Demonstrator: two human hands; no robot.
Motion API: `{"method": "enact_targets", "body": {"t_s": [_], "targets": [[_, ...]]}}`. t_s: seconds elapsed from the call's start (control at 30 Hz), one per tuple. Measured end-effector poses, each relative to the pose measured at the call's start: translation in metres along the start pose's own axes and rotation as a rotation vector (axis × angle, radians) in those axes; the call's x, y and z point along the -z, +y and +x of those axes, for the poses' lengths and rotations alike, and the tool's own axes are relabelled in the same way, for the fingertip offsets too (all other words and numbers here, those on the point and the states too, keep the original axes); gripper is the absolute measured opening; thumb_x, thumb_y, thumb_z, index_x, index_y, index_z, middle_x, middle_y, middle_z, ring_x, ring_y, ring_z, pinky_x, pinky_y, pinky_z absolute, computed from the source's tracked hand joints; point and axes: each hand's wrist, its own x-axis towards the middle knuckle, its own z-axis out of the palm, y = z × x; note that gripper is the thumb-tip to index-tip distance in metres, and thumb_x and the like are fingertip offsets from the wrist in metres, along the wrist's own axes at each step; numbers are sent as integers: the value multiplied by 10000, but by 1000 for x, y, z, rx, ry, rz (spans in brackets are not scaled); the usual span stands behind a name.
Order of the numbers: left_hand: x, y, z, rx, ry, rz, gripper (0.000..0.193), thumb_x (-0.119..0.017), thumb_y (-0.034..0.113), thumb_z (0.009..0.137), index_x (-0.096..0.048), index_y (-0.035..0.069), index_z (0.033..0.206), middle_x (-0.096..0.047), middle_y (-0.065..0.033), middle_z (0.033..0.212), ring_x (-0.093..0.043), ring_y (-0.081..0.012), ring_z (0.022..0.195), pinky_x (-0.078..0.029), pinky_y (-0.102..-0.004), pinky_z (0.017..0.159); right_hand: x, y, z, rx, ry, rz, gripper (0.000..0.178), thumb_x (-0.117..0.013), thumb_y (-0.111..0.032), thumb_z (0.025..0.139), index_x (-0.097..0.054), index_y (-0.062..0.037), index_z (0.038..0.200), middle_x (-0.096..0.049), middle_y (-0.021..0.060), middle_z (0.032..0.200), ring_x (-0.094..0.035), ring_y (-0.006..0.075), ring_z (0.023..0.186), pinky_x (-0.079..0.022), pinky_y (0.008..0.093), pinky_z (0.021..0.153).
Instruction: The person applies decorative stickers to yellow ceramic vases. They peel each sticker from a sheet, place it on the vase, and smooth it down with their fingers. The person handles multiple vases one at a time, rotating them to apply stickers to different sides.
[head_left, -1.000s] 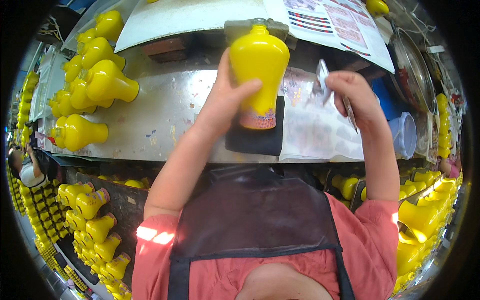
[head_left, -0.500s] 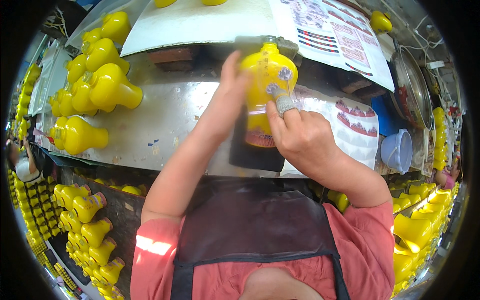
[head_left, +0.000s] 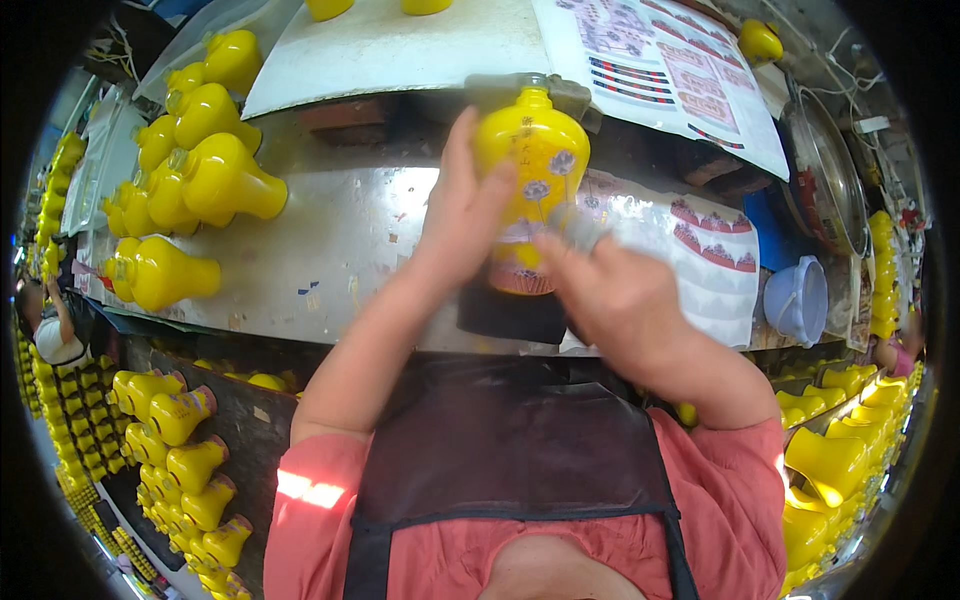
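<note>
- Metal makes up our workbench (head_left: 340, 215), its top scuffed and dotted with small coloured scraps.
- Next we have the dark apron (head_left: 520, 430), worn over a coral shirt (head_left: 320, 540) and facing the bench edge.
- Across the far side we see a white board (head_left: 400, 55), set above the bench on brick-like supports.
- On our left a group of plain yellow bottles (head_left: 225, 175) lies crowded together on the bench.
- Over the board's right part we find an upper printed sheet (head_left: 680, 70) with purple patterns and dark strips.
- Below it, on the metal, we see a lower sheet (head_left: 715, 290) bearing curved red and purple bands.
- Before us, mid-bench, is the decorated bottle (head_left: 545, 140), yellow, neck pointing away, patterned base toward us.
- Our right hand (head_left: 615, 300) is blurred at the bottle's lower right, fingers curled about a grey object (head_left: 580, 230) too smeared to name.
- Our left hand (head_left: 465, 205) grasps the bottle's left side, thumb over the front; we cannot see all its fingers.
- To our right stands a pale blue bucket (head_left: 800, 300).
- Under the bottle's base end we see part of a black pad (head_left: 515, 322).
- Beside the neck we note a grey block (head_left: 495, 92).
- Smallest are two purple flowers (head_left: 562, 162) on the bottle's front.
</note>
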Motion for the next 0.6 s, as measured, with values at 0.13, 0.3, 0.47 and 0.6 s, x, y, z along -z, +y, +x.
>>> {"method": "enact_targets", "body": {"t_s": [0.13, 0.3, 0.47, 0.6], "targets": [[-5, 0, -23, -14, -28, 80, 970, -758, 317, 900, -194, -39, 1604, -435, -297, 1520, -464, -408, 1406, -385, -460, 1174, -8, 37, 34, -125, 134, 145, 362, -730, -238, 926, -714, -180, 1283, -673, 149, 916, -657, 306, 671, -549, 412, 604], [-5, -16, -23, -102, -31, 131, 1013, -815, 266, 839, -216, -18, 1604, -408, -267, 1536, -442, -385, 1424, -389, -460, 1175, -18, 59, 67, -182, 113, 178, 394, -703, -302, 913, -699, -221, 1299, -612, 150, 875, -670, 335, 698, -557, 427, 621], [-7, -30, -22, -96, -13, 33, 1034, -841, 230, 807, -226, 3, 1607, -381, -237, 1556, -436, -364, 1426, -384, -457, 1180, -12, 60, 60, -225, 104, 314, 382, -675, -229, 960, -705, -203, 1340, -654, 156, 984, -690, 319, 835, -557, 395, 724], [-8, -30, -23, -56, -32, -84, 1038, -846, 222, 807, -221, 6, 1608, -372, -226, 1565, -404, -357, 1447, -345, -455, 1207, -21, 56, 55, -164, 61, 227, 403, -663, -220, 985, -683, -210, 1388, -640, 158, 970, -686, 318, 830, -559, 386, 722]]}}
